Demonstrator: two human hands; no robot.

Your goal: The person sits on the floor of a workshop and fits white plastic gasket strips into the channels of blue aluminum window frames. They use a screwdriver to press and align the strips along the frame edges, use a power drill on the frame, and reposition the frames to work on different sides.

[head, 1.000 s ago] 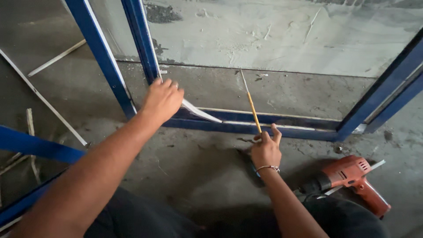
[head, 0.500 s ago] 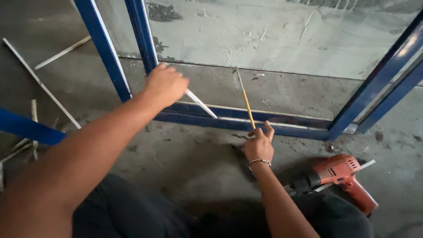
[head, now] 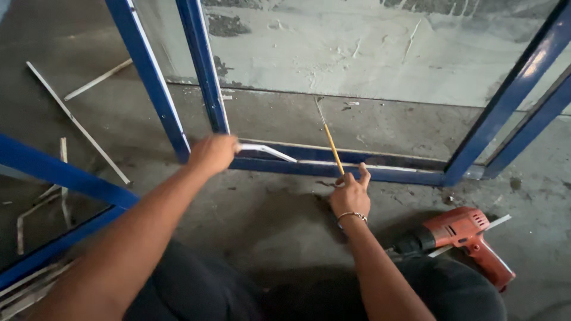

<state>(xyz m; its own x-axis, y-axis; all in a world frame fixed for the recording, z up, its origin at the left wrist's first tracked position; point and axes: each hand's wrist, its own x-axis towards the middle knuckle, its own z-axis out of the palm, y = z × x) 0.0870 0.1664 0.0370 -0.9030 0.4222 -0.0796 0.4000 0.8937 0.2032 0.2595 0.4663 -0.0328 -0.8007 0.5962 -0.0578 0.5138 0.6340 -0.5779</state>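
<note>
Left hand (head: 212, 153) grips a white strip (head: 267, 151); right hand (head: 351, 196) pinches a yellow rod (head: 333, 148).

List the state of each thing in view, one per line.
left hand: gripping the end of the white strip
white strip: partly lifted off the blue frame
right hand: holding the yellow rod
yellow rod: tilted, tip over the glass
red drill: lying on the floor, untouched

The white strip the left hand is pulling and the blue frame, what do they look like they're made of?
White strip, in the left hand: likely flexible plastic or rubber, since it bows upward out of the rail. Blue frame: probably painted metal, with straight hard edges and a smooth glossy sheen, though the look alone cannot confirm it.
</note>
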